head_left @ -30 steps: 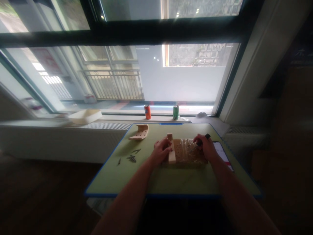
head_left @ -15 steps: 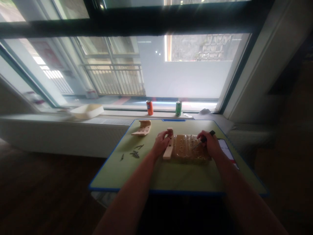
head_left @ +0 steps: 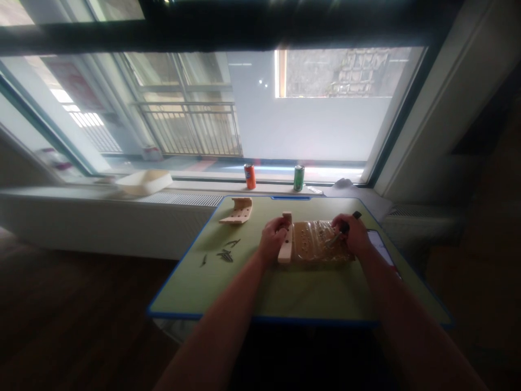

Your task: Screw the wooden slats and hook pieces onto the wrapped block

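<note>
My left hand (head_left: 272, 237) is closed at the upper part of a pale wooden piece with dark holes (head_left: 286, 248), its fingertips over the holes. Whether a small part is also pinched there I cannot make out. Against that piece's right side lies a flat brown block wrapped in clear shiny tape (head_left: 310, 248), with small marks on top. A black-handled screwdriver (head_left: 356, 215) is in my closed right hand (head_left: 353, 234), above the block's right part, its thin shaft slanting down to the left. Several dark screws (head_left: 226, 256) lie loose on the left of the table.
A second pale wooden part with holes (head_left: 239, 212) sits at the table's (head_left: 211, 296) back left. A phone (head_left: 381, 248) lies right of my right hand. On the sill stand an orange can (head_left: 249, 177), a green can (head_left: 299, 178) and a cream tray (head_left: 145, 183).
My left hand and the holed wooden piece appear slightly farther right. My right hand with the screwdriver has also shifted a little right. The whole view has tilted slightly.
</note>
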The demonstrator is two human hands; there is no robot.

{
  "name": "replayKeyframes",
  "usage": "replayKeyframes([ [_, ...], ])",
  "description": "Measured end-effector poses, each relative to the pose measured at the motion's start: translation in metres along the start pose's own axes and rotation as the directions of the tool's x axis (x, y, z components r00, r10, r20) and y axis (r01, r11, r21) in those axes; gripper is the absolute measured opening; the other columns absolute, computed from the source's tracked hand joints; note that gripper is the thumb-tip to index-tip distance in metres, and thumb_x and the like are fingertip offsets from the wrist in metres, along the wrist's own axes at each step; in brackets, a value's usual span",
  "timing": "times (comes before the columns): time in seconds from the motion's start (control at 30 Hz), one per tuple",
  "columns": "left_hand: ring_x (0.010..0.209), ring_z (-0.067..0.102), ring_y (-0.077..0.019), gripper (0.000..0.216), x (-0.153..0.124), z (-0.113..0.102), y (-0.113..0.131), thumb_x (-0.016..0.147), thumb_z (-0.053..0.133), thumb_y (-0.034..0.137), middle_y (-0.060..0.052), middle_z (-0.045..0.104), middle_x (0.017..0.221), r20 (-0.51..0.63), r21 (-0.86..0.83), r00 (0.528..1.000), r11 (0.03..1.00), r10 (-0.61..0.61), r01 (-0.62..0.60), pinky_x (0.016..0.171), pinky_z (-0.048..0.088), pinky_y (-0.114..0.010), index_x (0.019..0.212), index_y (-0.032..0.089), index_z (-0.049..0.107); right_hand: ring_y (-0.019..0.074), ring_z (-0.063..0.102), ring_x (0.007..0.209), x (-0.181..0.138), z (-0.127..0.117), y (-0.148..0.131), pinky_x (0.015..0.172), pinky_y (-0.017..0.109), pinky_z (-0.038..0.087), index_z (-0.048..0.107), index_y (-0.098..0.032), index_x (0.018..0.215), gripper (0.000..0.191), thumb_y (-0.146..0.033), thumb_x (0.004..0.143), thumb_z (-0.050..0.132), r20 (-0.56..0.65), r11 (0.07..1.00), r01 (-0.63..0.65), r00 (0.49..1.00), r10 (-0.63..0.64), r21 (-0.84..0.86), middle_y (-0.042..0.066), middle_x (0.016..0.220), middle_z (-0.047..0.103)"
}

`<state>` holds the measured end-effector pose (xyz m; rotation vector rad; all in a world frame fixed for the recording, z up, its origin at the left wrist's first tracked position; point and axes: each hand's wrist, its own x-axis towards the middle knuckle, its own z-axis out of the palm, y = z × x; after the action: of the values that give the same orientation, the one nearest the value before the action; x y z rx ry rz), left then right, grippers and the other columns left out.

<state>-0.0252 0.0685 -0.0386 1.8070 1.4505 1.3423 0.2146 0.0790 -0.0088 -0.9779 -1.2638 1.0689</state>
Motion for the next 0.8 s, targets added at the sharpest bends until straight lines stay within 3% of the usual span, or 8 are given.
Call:
replayKeyframes([
  [0.33, 0.091, 0.055, -0.018, 0.019, -0.011, -0.002, 0.012, 0.072, 0.046, 0.013, -0.003, 0.063, 0.091, -0.106, 0.043, 0.993, 0.998, 0.049, -0.045, 0.085, 0.043, -0.03, 0.083, 0.018, 0.061, 0.007, 0.034, 0.036, -0.002, 0.0, -0.002, 0.037, 0.023, 0.023, 0.059, -0.017, 0.058, 0.024, -0.032, 0.074, 0.048, 0.005, 0.997, 0.039, 0.999, -0.039, -0.062, -0.003, 0.041, 0.043],
  [0.8, 0.086, 0.056, -0.0165, 0.019, -0.01, -0.002, 0.01, 0.072, 0.047, 0.013, -0.002, 0.063, 0.088, -0.07, -0.059, 0.996, 0.997, 0.05, -0.054, 0.082, 0.044, -0.029, 0.082, 0.018, 0.063, 0.0082, 0.035, 0.037, -0.003, -0.003, 0.002, 0.04, 0.024, 0.024, 0.059, -0.018, 0.061, 0.025, -0.034, 0.077, 0.047, 0.021, 0.991, 0.064, 0.998, -0.062, -0.115, -0.004, 0.041, 0.043],
])
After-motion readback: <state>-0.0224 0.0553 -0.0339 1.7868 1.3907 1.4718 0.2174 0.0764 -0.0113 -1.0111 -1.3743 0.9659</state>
